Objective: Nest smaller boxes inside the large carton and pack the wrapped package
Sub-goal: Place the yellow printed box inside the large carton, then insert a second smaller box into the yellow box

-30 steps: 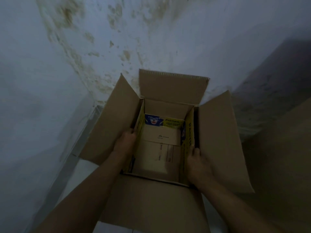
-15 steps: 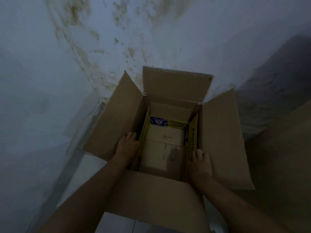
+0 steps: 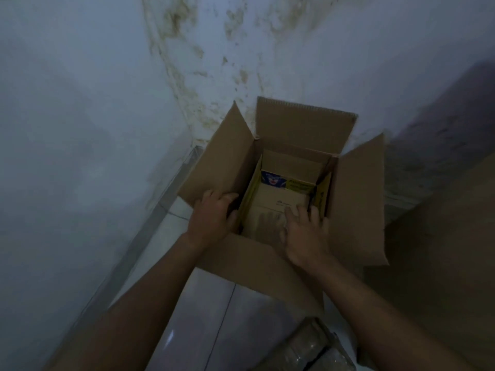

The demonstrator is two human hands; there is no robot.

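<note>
Standing on the floor (image 3: 203, 311), the large carton (image 3: 359, 199) is steadied at its left rim by the left hand (image 3: 214, 215), fingers curled; the inner box (image 3: 270, 207) is pressed flat-palmed by the right hand (image 3: 305, 231). Uneven pressure could jam it askew against the yellow liner box (image 3: 322, 196).

Nothing here can be read with certainty. The yellow box (image 3: 322, 195) nested inside the large carton (image 3: 359, 204) carries dark lettering on its right inner flap and on a yellow strip at the far end, but the letters are too dim and blurred to make out. Beside that strip sits a blue printed picture panel (image 3: 273, 179). The plain brown box (image 3: 278, 207) within shows a small dark logo with a line of print beneath, also illegible.
</note>
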